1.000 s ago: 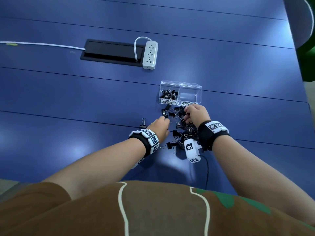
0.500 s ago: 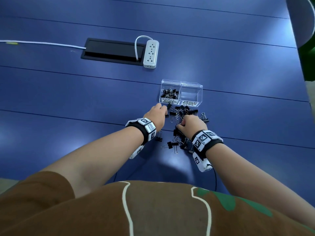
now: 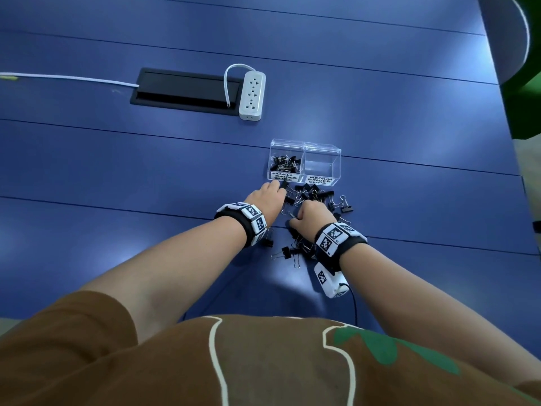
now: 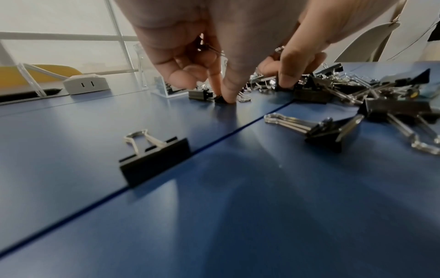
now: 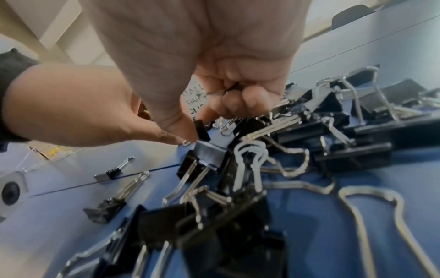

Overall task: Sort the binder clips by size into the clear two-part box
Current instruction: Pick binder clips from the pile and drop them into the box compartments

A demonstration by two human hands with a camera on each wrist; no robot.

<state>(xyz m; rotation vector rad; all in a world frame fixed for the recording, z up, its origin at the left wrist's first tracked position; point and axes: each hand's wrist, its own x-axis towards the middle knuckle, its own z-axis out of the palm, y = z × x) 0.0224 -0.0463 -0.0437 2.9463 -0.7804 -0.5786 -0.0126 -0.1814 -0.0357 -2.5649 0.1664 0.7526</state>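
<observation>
Your left hand (image 3: 268, 200) reaches to the 12 o'clock edge of the loose binder clips (image 3: 316, 197), which lie scattered on the blue table (image 3: 117, 171) at 6 o'clock of the clear two-part box (image 3: 304, 162). In the left wrist view your thumb and forefinger (image 4: 229, 88) close on a small clip (image 4: 220, 99) that sits on the table, while the other fingers curl over more small clips (image 4: 209, 49) in the palm. A medium clip (image 4: 154, 161) lies apart at 7 o'clock of that hand.

Your right hand (image 3: 311, 216) rests knuckles-up on the middle of the heap. In the right wrist view its thumb and forefinger pinch a small black clip (image 5: 202, 129), and the curled remaining fingers hold further wire-handled clips (image 5: 228, 90) against the palm.

The box stands at 12 o'clock of both hands. Its left compartment (image 3: 285, 165), labelled SMALL BINDER CLIPS, holds a cluster of small clips; its right compartment (image 3: 322, 165), labelled MEDIUM BINDER CLIPS, shows no clips.

At 10 o'clock of the box a white power strip (image 3: 252, 95) lies beside a black cable hatch (image 3: 181, 92), with a white cable (image 3: 67, 79) running off toward 9 o'clock.
</observation>
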